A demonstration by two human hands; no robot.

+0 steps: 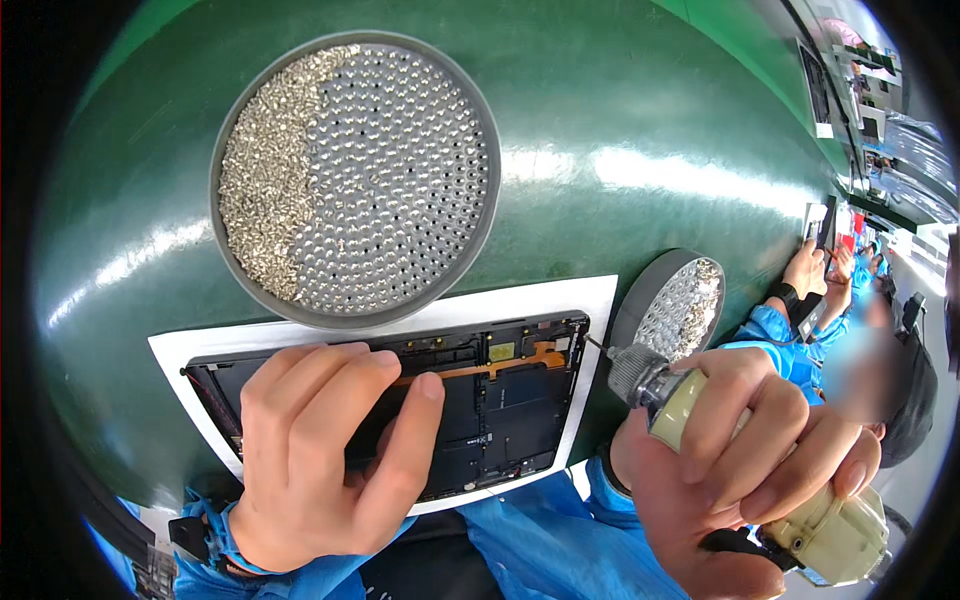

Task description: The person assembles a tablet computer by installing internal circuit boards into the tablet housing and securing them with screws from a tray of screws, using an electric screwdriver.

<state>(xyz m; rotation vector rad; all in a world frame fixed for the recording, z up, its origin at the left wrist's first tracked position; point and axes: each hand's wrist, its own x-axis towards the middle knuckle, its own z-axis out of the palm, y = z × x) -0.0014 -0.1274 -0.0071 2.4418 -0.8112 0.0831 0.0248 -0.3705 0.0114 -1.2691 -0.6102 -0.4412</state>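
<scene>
Your left hand (pixel 330 450) lies flat, fingers spread, on the opened tablet (pixel 500 400); your right hand (pixel 730 470) grips the electric screwdriver (pixel 760 470), tip at the tablet's right edge.

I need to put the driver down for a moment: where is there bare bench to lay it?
Bare green bench lies right of the big round screw tray, above the small tray. Another bare patch sits left of the big tray. It is crowded near: left hand on the opened tablet, right hand holding the driver, co-worker's hands further right.
</scene>
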